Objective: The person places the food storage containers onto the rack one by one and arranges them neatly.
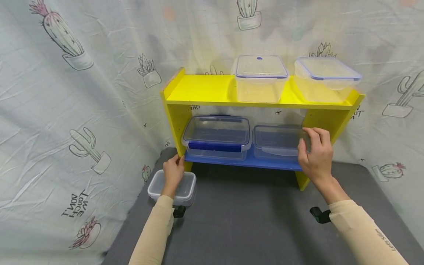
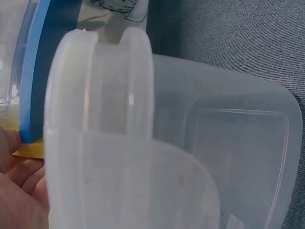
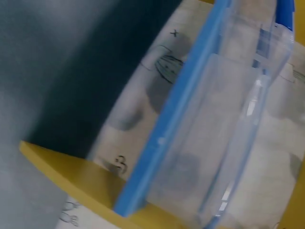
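Note:
A yellow shelf (image 1: 205, 86) with a blue lower board (image 1: 212, 160) stands on the grey table. My left hand (image 1: 173, 172) grips its lower left edge, and fingers (image 2: 29, 174) show curled by the yellow side in the left wrist view. Under that forearm sits a small lidded plastic container (image 1: 188, 184), large and close in the left wrist view. My right hand (image 1: 316, 152) is at the right end of a clear container (image 1: 278, 141) on the blue board, thumb and fingers apart; contact cannot be told. Left of it lies a blue-clipped container (image 1: 216, 136).
On the yellow top stand two clear lidded containers, one near the middle (image 1: 260, 86) and one at the right end (image 1: 326, 86). A cactus-printed curtain (image 1: 109, 92) hangs behind and along the left. The grey table (image 1: 245, 221) stretches in front of the shelf.

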Available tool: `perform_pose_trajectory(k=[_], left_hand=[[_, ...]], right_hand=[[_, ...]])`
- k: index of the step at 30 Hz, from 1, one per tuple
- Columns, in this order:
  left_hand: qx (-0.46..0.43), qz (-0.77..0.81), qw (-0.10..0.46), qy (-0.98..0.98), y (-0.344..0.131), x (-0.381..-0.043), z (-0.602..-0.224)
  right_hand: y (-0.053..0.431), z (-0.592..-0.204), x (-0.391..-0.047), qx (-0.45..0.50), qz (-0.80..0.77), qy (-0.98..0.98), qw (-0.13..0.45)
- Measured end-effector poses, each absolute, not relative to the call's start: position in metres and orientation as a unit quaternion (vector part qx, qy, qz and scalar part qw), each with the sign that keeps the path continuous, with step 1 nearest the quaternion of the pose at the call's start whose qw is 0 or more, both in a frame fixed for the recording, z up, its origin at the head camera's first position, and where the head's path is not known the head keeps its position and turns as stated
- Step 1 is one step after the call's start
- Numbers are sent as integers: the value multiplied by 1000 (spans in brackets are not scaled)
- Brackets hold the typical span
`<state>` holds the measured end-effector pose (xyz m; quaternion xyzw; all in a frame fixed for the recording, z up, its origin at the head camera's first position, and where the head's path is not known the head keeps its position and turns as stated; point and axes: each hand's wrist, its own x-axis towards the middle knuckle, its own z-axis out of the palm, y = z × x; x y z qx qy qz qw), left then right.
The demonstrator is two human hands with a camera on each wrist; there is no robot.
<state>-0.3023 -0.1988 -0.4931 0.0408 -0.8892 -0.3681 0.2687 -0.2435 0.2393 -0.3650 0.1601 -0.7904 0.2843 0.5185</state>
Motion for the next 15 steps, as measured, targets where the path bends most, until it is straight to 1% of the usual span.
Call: perform_pose_trajectory(k=[6, 15], left_hand=[[37, -371, 268, -888, -198, -302, -493], [36, -369, 273, -887, -200, -301, -493]], right_hand=[[248, -387, -238, 124, 323, -783, 518], [266, -418, -237, 53, 354, -752, 554]])
